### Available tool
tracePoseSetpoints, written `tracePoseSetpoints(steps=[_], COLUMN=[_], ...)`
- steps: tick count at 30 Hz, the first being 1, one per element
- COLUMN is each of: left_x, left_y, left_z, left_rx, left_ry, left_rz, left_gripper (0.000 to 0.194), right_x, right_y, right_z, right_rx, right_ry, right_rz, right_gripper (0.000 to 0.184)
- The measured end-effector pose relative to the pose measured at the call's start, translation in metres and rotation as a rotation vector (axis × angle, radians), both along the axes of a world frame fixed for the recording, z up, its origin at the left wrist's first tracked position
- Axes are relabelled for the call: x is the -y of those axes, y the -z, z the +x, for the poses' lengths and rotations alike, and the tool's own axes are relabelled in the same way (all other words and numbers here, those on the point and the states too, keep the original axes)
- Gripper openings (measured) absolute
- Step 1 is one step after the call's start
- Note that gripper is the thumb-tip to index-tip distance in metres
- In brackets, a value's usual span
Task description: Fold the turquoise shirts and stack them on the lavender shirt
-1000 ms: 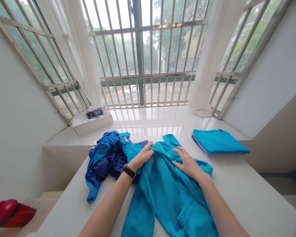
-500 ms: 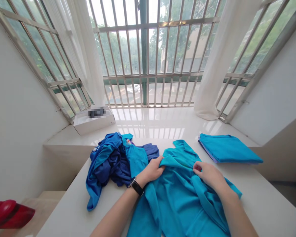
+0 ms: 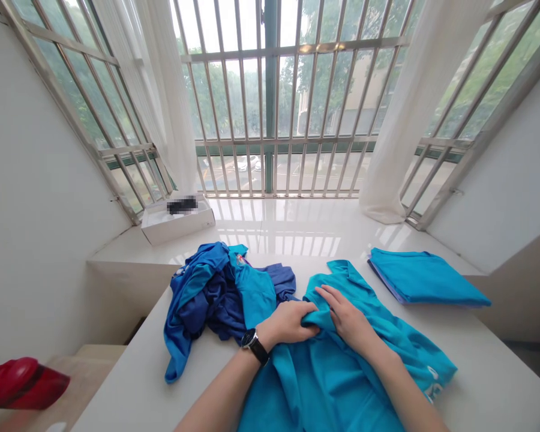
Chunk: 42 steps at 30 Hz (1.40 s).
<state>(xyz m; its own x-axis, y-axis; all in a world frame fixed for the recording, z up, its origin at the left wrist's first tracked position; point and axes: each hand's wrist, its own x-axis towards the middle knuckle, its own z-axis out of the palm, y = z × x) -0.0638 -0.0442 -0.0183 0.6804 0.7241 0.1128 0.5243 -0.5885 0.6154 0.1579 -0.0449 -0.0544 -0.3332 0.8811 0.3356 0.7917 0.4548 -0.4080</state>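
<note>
A barred window hung with sheer white curtains overlooks trees and parked cars, above a glossy white sill that runs into a white table. A collared turquoise shirt lies crumpled on the table directly in front of a person working with bare hands. Beyond the shirt and to its left, a white box sits on the sill, its top marked by a pixelated patch that hides whatever is there. Left of the shirt and just beside it is a heap of blue garments bearing a small crest, too small to read. Right of the shirt, a folded turquoise stack rests on a thin purple layer. Off the table, left of the shirt, is a blurred red object.

The left hand, wearing a dark wristwatch with no legible brand, curls around a fold of the shirt, gathering it between thumb and fingers. The right hand lies spread on the cloth, fingers pressing down. The hands now sit closer together than in the earlier view, and a white print, unreadable, has come into sight on the shirt's lower right edge.
</note>
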Motion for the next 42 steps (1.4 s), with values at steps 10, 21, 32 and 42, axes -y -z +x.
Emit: tracePoseSetpoints(steps=[10, 21, 32, 42], left_x=[0.000, 0.003, -0.005, -0.009], left_y=[0.001, -0.009, -0.013, -0.020], left_z=[-0.001, -0.002, -0.022, -0.038], left_rx=[-0.049, -0.067, -0.087, -0.138], left_ry=[0.028, -0.199, -0.147, -0.286], left_rz=[0.019, 0.168, 0.096, -0.066], left_gripper=[0.016, 0.034, 0.040, 0.045], right_x=[-0.002, 0.003, 0.006, 0.005], right_y=[-0.012, -0.025, -0.036, -0.038], right_z=[-0.007, 0.015, 0.021, 0.024], right_rx=[0.116, -0.139, 0.083, 0.080], right_ry=[0.176, 0.490, 0.274, 0.326], right_rz=[-0.225, 0.056, -0.254, -0.287], right_gripper=[0.041, 0.035, 0.016, 0.044])
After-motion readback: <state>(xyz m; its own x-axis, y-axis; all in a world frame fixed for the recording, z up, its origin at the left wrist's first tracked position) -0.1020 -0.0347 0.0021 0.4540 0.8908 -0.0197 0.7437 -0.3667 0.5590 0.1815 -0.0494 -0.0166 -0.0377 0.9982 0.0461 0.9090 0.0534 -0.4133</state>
